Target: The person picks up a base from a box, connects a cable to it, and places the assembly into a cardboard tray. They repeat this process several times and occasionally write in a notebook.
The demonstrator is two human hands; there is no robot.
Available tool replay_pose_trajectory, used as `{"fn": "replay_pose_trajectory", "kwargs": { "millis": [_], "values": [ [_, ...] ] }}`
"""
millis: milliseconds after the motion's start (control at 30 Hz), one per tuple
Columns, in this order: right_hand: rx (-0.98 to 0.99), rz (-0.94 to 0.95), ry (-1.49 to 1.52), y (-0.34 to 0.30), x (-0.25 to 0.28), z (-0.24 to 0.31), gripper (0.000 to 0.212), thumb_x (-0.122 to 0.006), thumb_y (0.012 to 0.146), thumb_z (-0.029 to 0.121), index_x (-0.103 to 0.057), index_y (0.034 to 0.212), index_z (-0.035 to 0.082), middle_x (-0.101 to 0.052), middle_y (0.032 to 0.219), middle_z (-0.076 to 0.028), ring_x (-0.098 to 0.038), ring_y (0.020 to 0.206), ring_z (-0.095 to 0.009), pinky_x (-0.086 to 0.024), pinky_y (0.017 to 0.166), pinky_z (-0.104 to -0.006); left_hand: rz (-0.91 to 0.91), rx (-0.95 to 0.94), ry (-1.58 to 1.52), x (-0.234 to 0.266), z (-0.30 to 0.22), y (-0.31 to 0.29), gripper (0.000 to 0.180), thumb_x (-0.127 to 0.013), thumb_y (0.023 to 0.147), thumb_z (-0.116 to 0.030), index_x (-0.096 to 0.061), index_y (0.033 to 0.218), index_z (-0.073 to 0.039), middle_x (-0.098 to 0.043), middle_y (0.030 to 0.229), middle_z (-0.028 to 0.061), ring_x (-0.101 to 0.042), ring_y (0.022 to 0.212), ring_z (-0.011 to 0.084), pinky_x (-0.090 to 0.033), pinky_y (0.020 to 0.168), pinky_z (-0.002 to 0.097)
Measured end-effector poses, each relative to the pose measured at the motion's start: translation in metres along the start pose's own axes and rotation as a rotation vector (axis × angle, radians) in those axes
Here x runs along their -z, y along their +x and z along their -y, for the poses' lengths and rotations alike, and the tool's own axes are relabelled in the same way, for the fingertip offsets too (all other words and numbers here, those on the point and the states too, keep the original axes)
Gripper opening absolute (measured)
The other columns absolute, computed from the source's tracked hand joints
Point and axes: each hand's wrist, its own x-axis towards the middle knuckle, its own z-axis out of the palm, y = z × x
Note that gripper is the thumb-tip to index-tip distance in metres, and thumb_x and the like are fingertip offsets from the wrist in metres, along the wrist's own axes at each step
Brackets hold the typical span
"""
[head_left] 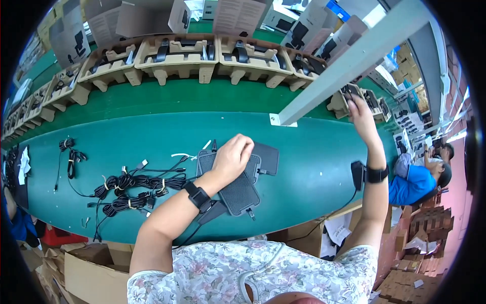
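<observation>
My left hand is over a small pile of black mesh-faced flat panels with short clips at their edges. Its fingers are curled closed, and whatever they hold is hidden. A smooth dark panel lies partly under the pile. Stretched far to the right, my right hand is at a moulded pulp tray on the raised green ledge. Its fingers are pinched together beside dark parts in that tray; I cannot make out what is between them. Black strapped devices sit on both my wrists.
Several coiled black cables lie left on the green table. Pulp trays with black parts line the back ledge, open printed boxes behind. A grey post rises between my hands. People in blue sit at right.
</observation>
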Motion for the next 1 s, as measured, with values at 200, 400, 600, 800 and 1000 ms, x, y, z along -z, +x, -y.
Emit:
{"fn": "replay_pose_trajectory", "kwargs": {
  "millis": [200, 400, 600, 800, 1000],
  "values": [
    [0.109, -0.073, -0.121, 0.132, -0.09, 0.002, 0.02, -0.053, 0.088, 0.019, -0.056, 0.084, 0.0, -0.059, 0.064, -0.006, -0.06, 0.057, -0.018, -0.048, 0.049, -0.0304, -0.012, -0.059, 0.092, 0.005, 0.005, 0.002, 0.007, -0.054, 0.084, -0.01, -0.054, 0.083, -0.002, -0.055, 0.08, 0.0111, -0.055, 0.075, 0.0301, -0.045, 0.065, 0.0369],
    [-0.429, 0.574, 0.106, 0.196, -0.147, -0.008, 0.022, -0.055, 0.087, 0.023, -0.055, 0.083, 0.001, -0.057, 0.058, -0.008, -0.059, 0.051, -0.016, -0.045, 0.04, -0.0289, -0.022, -0.039, 0.084, 0.007, 0.01, 0.005, 0.006, -0.057, 0.082, -0.008, -0.054, 0.081, -0.003, -0.055, 0.079, 0.0101, -0.055, 0.073, 0.0287, -0.046, 0.064, 0.0374],
    [-0.508, 0.682, 0.237, 0.237, -0.21, -0.016, 0.027, -0.055, 0.086, 0.026, -0.056, 0.084, -0.001, -0.058, 0.061, -0.015, -0.062, 0.056, -0.022, -0.048, 0.045, -0.0339, -0.002, -0.002, 0.095, 0.01, 0.016, 0.011, 0.005, -0.057, 0.082, -0.007, -0.054, 0.081, -0.003, -0.055, 0.079, 0.0099, -0.055, 0.072, 0.0281, -0.046, 0.062, 0.0371],
    [-0.296, -0.188, -0.121, 0.209, -0.285, -0.053, 0.028, -0.049, 0.088, 0.024, -0.056, 0.085, -0.003, -0.06, 0.076, -0.024, -0.06, 0.077, -0.038, -0.048, 0.067, -0.0441, -0.023, -0.026, 0.068, 0.008, 0.018, 0.009, 0.005, -0.057, 0.082, -0.007, -0.054, 0.081, -0.003, -0.055, 0.078, 0.0101, -0.055, 0.071, 0.0279, -0.046, 0.062, 0.037],
    [-0.148, 0.044, -0.251, 0.177, -0.236, -0.01, 0.027, -0.047, 0.087, 0.026, -0.06, 0.096, 0.004, -0.059, 0.101, -0.026, -0.056, 0.093, -0.042, -0.045, 0.083, -0.0445, -0.019, 0.006, 0.088, 0.012, 0.023, 0.0, 0.007, -0.055, 0.083, -0.009, -0.052, 0.081, -0.003, -0.052, 0.078, 0.0097, -0.054, 0.071, 0.0276, -0.046, 0.062, 0.0371]
  ]
}}
